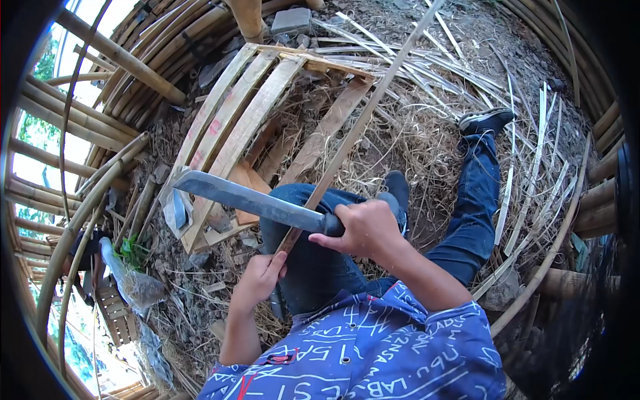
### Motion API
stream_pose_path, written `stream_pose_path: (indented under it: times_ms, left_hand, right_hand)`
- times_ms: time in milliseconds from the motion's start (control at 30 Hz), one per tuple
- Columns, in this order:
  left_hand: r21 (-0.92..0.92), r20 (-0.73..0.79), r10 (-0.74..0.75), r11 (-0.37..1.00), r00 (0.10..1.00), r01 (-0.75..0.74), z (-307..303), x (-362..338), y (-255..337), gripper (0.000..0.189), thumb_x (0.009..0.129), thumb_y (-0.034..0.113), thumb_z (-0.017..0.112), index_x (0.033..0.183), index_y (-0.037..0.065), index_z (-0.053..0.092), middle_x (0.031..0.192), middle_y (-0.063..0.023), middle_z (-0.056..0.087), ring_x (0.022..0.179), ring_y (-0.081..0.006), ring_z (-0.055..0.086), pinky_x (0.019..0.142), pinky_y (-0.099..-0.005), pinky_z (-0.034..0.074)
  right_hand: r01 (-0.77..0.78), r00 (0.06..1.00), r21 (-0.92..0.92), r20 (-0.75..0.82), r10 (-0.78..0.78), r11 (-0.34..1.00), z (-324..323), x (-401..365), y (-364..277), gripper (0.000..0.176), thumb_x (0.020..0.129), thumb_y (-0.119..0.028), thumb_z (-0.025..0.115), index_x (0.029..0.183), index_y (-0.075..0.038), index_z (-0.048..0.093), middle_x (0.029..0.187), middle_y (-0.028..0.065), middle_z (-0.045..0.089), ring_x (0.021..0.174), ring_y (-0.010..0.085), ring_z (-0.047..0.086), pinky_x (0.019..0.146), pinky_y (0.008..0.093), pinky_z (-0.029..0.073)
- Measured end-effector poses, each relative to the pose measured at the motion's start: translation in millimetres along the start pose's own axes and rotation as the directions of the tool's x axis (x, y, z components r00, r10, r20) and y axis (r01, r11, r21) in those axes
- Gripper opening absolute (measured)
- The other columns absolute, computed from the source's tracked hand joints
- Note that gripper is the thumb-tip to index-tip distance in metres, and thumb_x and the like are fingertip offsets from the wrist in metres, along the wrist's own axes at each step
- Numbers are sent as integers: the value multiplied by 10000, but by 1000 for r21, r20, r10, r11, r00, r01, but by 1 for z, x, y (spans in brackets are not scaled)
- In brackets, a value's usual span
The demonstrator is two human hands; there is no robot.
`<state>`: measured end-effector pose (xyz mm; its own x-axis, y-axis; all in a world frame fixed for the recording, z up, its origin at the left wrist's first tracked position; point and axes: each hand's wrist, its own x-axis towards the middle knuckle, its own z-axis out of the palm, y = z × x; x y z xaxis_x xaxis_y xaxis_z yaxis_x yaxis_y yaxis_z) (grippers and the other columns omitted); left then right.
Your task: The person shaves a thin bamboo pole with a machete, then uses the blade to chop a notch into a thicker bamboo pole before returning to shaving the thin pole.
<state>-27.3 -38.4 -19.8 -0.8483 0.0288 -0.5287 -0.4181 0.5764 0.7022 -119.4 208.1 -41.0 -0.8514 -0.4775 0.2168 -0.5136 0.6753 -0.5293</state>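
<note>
The ground [490,30] carried everything, and bamboo poles [123,58] ran along its left edge and, stacked, along its right edge. A pallet [257,117] sat towards the ground's far left corner, tilted, with its slats running from far to near. The person's legs [477,187] spread across the ground from the near edge, the left knee bent beside the pallet and the right leg stretched out. A blue printed shirt [360,363] filled the near edge of the view. Loose pale splints [505,203] were strewn over the far and right sides of the ground, with curled shavings [413,137] between the pallet and the right leg. The long strip [365,119] slanted up from the left knee, past the pallet's right corner, to the far edge. The knife [247,202] lay across the view above that knee, its tip pointing left over the pallet's near end; it crossed in front of the strip, though whether its edge touched could not be told. The right hand [370,227] was closed around the knife's dark handle [331,225], thumb reaching towards the blade. The left hand [259,280] pinched the strip just below the knife. A dark shoe [485,121] ended the right leg, and a grey block [291,21] lay by the ground's far edge.
</note>
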Motion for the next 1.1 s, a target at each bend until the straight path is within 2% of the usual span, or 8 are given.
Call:
stream_pose_path:
  times_ms: [467, 733, 800, 833, 867, 933, 967, 1100]
  left_hand:
    - [-82, -94, 17, 996, 995, -25, 3, -10, 15, 453, 1034, 320, 461, 740, -12, 548, 600, -23, 492, 564, -105, 449, 530, -288, 374]
    - [-79, -64, 65, 994, 996, -70, -15, -16, 16, 463, 1035, 388, 441, 739, 44, 530, 584, 54, 446, 500, -33, 387, 446, -216, 297]
    - [-115, -52, 78, 990, 996, -84, -16, -8, -7, 314, 1003, 224, 482, 824, -11, 586, 654, -12, 558, 591, -99, 503, 552, -273, 403]
    - [-179, -319, 147, 961, 936, -212, 7, -4, -5, 224, 988, 166, 485, 941, -11, 615, 700, -5, 592, 602, -103, 529, 558, -267, 423]
    - [-179, -312, 144, 962, 939, -207, 20, -3, -12, 224, 988, 166, 485, 941, -11, 615, 700, -5, 592, 602, -103, 529, 558, -267, 423]
    - [227, -520, 239, 964, 820, -138, 36, -2, -22, 202, 988, 166, 508, 1033, -1, 613, 715, 12, 590, 583, -107, 517, 543, -263, 414]
    - [268, -542, 249, 956, 803, -115, 37, -2, -24, 204, 989, 171, 508, 1024, 0, 614, 711, 12, 588, 582, -108, 516, 542, -264, 413]
    - [-98, -304, 91, 987, 948, -126, 19, 0, -18, 217, 993, 193, 510, 986, 5, 619, 696, 13, 579, 575, -108, 511, 538, -267, 408]
  right_hand:
    - [145, 986, -101, -65, -152, 984, -6, 7, 12, 662, 770, -698, 621, 586, -71, 519, 541, 95, 578, 492, 264, 602, 532, 345, 481]
    - [171, 985, -104, -3, -172, 980, -77, 4, -21, 594, 779, -632, 636, 607, -73, 541, 554, 76, 575, 509, 220, 588, 567, 318, 450]
    - [212, 977, -56, -16, -213, 976, -91, 2, -29, 579, 792, -610, 634, 614, -67, 544, 554, 63, 555, 510, 209, 575, 562, 317, 432]
    - [214, 977, -19, 16, -214, 977, -97, 0, -31, 569, 797, -594, 638, 619, -61, 542, 548, 47, 526, 510, 202, 559, 558, 314, 415]
    - [207, 978, -16, 18, -206, 978, -101, 0, -33, 569, 797, -594, 638, 619, -61, 542, 548, 47, 526, 510, 202, 559, 558, 314, 415]
    - [217, 976, 35, -25, -216, 976, -108, -2, -36, 573, 792, -591, 646, 615, -58, 533, 537, 42, 506, 503, 203, 543, 555, 311, 408]
    - [220, 975, 53, -45, -218, 974, -109, -2, -35, 568, 794, -582, 650, 615, -57, 529, 533, 42, 493, 494, 202, 531, 538, 309, 399]
    - [186, 982, 98, -31, -184, 978, -110, -3, -30, 570, 801, -581, 644, 608, -59, 524, 531, 45, 489, 488, 199, 528, 526, 309, 396]
